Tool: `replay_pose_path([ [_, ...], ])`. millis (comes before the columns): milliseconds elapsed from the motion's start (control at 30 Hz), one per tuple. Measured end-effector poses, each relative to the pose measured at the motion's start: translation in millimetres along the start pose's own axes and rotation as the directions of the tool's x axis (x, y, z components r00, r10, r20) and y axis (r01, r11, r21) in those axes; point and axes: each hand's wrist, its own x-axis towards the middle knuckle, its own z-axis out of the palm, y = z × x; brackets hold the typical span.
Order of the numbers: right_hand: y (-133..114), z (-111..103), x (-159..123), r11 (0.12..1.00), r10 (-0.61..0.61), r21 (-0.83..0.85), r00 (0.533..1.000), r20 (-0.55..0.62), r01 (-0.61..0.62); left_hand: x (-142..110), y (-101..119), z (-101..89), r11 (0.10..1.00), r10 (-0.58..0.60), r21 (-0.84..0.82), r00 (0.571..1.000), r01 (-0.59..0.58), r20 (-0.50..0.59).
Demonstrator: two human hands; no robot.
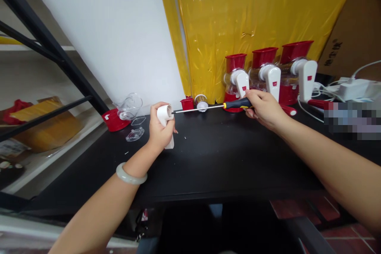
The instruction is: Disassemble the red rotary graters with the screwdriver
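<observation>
My left hand (160,129) is closed around a white plastic crank handle (164,114), its round hollow end turned to the right. In my right hand (263,107) is a screwdriver (237,104) with a black and yellow grip, held level. Its long metal shaft points left, and the dark tip reaches the opening of the crank handle; whether it touches inside I cannot tell. Behind the shaft stand a small red plastic part (187,103) and a metal grater drum (201,103) with a white end.
Red and white rotary graters (273,77) line the back right of the black table (220,158). A red base (115,120), a clear housing (131,105) and clear plastic pieces (135,134) lie at left. White cables and a power adapter (354,88) sit at far right.
</observation>
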Motion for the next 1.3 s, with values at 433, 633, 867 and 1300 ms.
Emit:
replay_pose_path([
  [433,-3.5,-10.5,-2.8,0.951,-0.229,-0.208,0.973,0.024,0.229,4.5,5.7,-2.9,0.991,-0.088,-0.089,0.991,0.097,0.100],
  [633,-4.3,-11.0,-3.9,0.937,-0.269,-0.220,0.962,0.039,0.271,5.8,11.4,-3.4,0.978,-0.126,-0.152,0.983,0.145,0.130],
  [867,-12.1,-12.4,-7.4,0.886,-0.351,-0.302,0.934,0.061,0.353,7.8,11.3,-4.1,0.947,-0.213,-0.200,0.958,0.250,0.190],
  [1300,-5.4,-17.4,2.2,0.791,-0.482,-0.353,0.865,0.143,0.499,14.2,11.7,-10.8,0.896,-0.273,-0.284,0.928,0.342,0.255],
])
